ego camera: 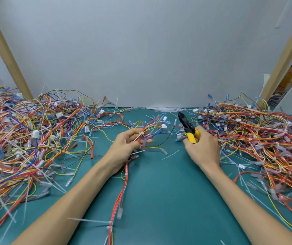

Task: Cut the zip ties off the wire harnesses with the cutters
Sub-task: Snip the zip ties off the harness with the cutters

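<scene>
A: Worktop (159,200)?
B: Green mat under both grips. Both forearms lie across its near part.

A: Heaps?
B: Two tangles of coloured wire. The left heap (26,138) is outboard of the left grip, a little apart from it. The right heap (258,138) is outboard of the right grip, its edge just beside the knuckles.

A: Harness in work?
B: One wire harness (152,127), in the left grip (125,147). Fingers are curled round the bundle, clamped on it. Loose ends with white and blue plugs fan out past the fingertips toward the right grip. The red tail (122,193) runs back past the left wrist toward the near edge.

A: Right grip (201,147)?
B: Clamped on the cutters (187,126), fingers wrapped round the yellow handles. The black nose points up and away, tilted toward the left grip's side. Blades apart or together: cannot tell.

A: Zip tie?
B: A white zip tie (141,133) sits round the bundle at the left grip's fingertips, uncut. A second tie (126,174) is on the red tail, just beside the left wrist.

A: Scraps?
B: Thin white offcuts (168,109) strewn beyond both grips, at the worktop's far edge.
</scene>
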Action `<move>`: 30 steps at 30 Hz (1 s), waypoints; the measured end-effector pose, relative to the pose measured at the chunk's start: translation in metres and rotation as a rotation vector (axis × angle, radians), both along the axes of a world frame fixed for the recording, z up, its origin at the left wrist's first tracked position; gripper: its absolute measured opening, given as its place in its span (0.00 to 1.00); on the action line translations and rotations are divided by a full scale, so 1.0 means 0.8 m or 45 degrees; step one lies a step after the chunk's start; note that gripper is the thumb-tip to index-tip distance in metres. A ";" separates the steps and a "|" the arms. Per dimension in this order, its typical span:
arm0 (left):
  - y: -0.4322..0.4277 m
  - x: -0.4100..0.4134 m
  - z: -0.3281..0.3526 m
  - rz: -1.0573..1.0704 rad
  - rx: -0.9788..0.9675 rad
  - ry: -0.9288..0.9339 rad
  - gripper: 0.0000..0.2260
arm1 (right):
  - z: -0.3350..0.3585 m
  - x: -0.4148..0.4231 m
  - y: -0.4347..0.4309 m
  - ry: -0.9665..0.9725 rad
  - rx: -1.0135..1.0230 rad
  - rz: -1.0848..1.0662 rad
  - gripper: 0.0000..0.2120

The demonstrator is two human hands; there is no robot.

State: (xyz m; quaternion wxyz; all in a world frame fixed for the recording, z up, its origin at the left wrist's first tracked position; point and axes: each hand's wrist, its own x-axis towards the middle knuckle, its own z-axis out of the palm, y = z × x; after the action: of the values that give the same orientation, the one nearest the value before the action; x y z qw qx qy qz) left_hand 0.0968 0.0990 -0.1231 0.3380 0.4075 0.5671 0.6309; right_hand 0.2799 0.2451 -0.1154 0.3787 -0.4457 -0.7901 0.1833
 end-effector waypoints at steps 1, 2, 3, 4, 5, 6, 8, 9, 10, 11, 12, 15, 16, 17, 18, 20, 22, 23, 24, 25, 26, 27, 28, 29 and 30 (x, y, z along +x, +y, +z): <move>0.001 -0.001 -0.001 -0.004 -0.004 0.011 0.15 | 0.000 0.000 0.000 0.000 0.003 0.002 0.17; 0.000 -0.001 -0.001 -0.009 -0.005 0.017 0.16 | -0.001 0.000 0.001 0.004 0.006 0.005 0.17; 0.000 -0.001 -0.001 -0.017 0.004 0.009 0.17 | -0.001 0.000 0.001 0.010 0.007 0.009 0.17; 0.000 -0.002 -0.001 -0.025 0.017 -0.016 0.17 | -0.002 0.000 0.001 0.012 0.008 0.013 0.17; 0.000 -0.002 0.000 -0.032 0.022 -0.054 0.17 | -0.002 0.000 0.001 0.012 0.008 0.014 0.17; 0.000 -0.003 0.002 -0.038 0.005 -0.093 0.17 | -0.002 0.000 0.002 0.011 0.007 0.012 0.17; -0.001 -0.004 0.009 -0.066 -0.097 -0.145 0.16 | -0.002 0.000 0.002 0.027 -0.001 0.006 0.18; -0.001 -0.004 0.012 -0.094 -0.151 -0.174 0.16 | -0.001 -0.001 0.002 0.043 -0.004 0.005 0.18; -0.001 -0.005 0.015 -0.124 -0.173 -0.223 0.18 | -0.001 -0.001 0.002 0.057 -0.005 0.003 0.18; -0.002 -0.006 0.016 -0.147 -0.160 -0.291 0.20 | -0.001 -0.001 0.002 0.066 -0.006 0.002 0.17; -0.002 -0.007 0.017 -0.159 -0.123 -0.364 0.22 | 0.000 -0.001 0.002 0.075 -0.005 0.003 0.16; -0.003 -0.008 0.013 -0.133 -0.071 -0.463 0.24 | 0.002 0.000 0.001 0.120 0.020 0.029 0.10; -0.003 -0.009 0.011 -0.130 -0.072 -0.455 0.24 | 0.003 0.001 -0.001 0.148 0.043 0.048 0.08; -0.003 -0.009 0.010 -0.139 -0.081 -0.439 0.24 | 0.004 0.002 -0.004 0.193 0.071 0.078 0.08; -0.004 -0.010 0.009 -0.154 -0.101 -0.414 0.24 | 0.005 0.003 -0.006 0.241 0.097 0.112 0.08; -0.006 -0.010 0.010 -0.191 -0.122 -0.357 0.24 | 0.005 0.004 -0.009 0.253 0.135 0.163 0.09; -0.006 -0.008 0.011 -0.200 -0.097 -0.319 0.21 | 0.004 0.003 -0.011 0.202 0.175 0.219 0.10; -0.004 -0.008 0.010 -0.189 -0.073 -0.301 0.18 | 0.003 0.003 -0.010 0.190 0.193 0.249 0.10; -0.003 -0.008 0.009 -0.171 -0.050 -0.281 0.16 | 0.003 0.003 -0.011 0.185 0.202 0.272 0.11; -0.002 -0.008 0.007 -0.153 -0.036 -0.256 0.15 | 0.003 0.002 -0.011 0.184 0.203 0.281 0.11; -0.001 -0.008 0.005 -0.137 -0.029 -0.229 0.15 | 0.003 0.002 -0.010 0.188 0.201 0.279 0.11; 0.000 -0.009 0.003 -0.125 -0.020 -0.202 0.15 | 0.002 0.002 -0.009 0.194 0.196 0.272 0.11; 0.000 -0.010 0.000 -0.117 -0.006 -0.172 0.16 | 0.001 0.001 -0.008 0.198 0.192 0.261 0.11; 0.000 -0.010 -0.001 -0.111 0.010 -0.137 0.17 | 0.001 0.001 -0.007 0.198 0.187 0.248 0.11; -0.001 -0.010 -0.002 -0.104 0.030 -0.101 0.18 | 0.001 0.000 -0.006 0.198 0.180 0.236 0.10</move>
State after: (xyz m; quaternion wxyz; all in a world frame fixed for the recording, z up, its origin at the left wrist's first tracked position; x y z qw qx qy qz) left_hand 0.0889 0.0982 -0.1250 0.3808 0.4088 0.5288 0.6389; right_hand 0.2801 0.2405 -0.1148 0.4508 -0.3273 -0.8071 0.1955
